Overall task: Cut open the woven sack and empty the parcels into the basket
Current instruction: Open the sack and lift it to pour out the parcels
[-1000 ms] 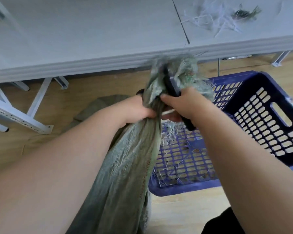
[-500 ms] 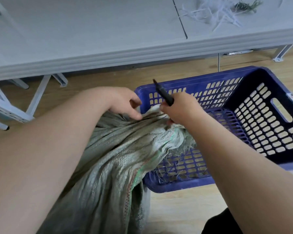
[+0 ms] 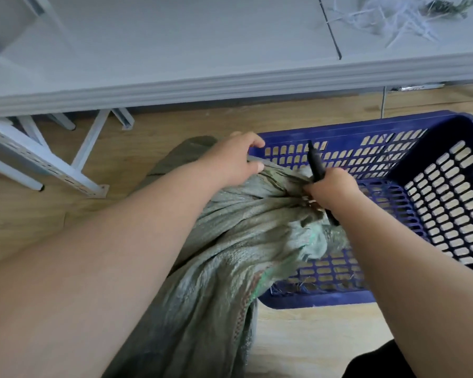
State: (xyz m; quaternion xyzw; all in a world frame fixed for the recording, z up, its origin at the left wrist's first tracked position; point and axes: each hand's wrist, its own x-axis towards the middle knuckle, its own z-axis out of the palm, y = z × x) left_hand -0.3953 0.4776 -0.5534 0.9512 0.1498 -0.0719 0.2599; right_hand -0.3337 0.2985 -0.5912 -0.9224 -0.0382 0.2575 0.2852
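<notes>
A grey-green woven sack (image 3: 224, 257) lies draped from the floor over the near left corner of a blue slotted plastic basket (image 3: 432, 203). My left hand (image 3: 235, 162) grips the sack's edge at the basket's left rim. My right hand (image 3: 333, 190) holds a black cutter (image 3: 315, 165) pointing up and away, and also bunches the sack's mouth against it. The sack's frayed open end hangs inside the basket. No parcels show; the basket floor is bare apart from loose fibres.
A grey table (image 3: 202, 55) runs across the top, with white and green fibre scraps (image 3: 393, 20) on its right part. White metal frame legs (image 3: 60, 165) stand at the left on the wooden floor (image 3: 38, 219).
The sack's gathered neck, held up high a second ago, has come down and spread over the basket corner. My left hand has shifted left to the rim. My right hand has lowered with the cutter.
</notes>
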